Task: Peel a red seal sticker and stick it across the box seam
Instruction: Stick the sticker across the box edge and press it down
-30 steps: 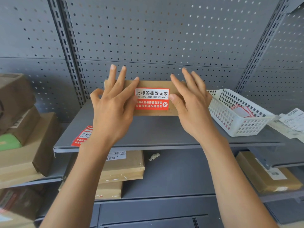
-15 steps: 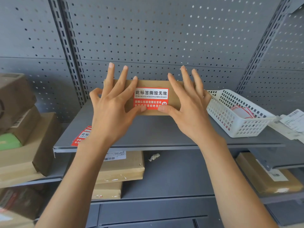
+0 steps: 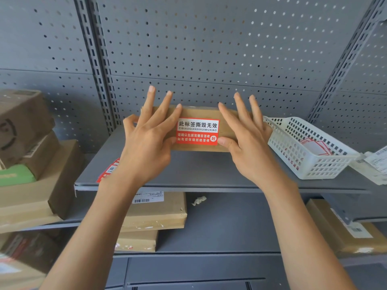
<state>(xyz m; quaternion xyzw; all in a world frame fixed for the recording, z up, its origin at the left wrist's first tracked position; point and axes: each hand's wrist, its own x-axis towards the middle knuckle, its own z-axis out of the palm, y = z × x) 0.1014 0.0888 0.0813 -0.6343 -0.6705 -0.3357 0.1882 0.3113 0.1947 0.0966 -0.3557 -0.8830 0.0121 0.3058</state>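
A flat brown cardboard box lies on the grey shelf. A red and white seal sticker is stuck on its front, lying across the horizontal seam. My left hand rests on the box's left part with fingers spread, its thumb at the sticker's lower left edge. My right hand lies on the box's right part, fingers spread, thumb tip at the sticker's lower right corner. Neither hand holds anything.
A white plastic basket with more red-edged stickers stands right of the box. A red sticker sheet lies at the shelf's left front, partly behind my left wrist. Cardboard parcels are stacked at left and on lower shelves. Papers lie far right.
Both thumbs slid inward along the sticker's lower edge half a second ago, then moved back out to its corners. The box and sticker stay in place.
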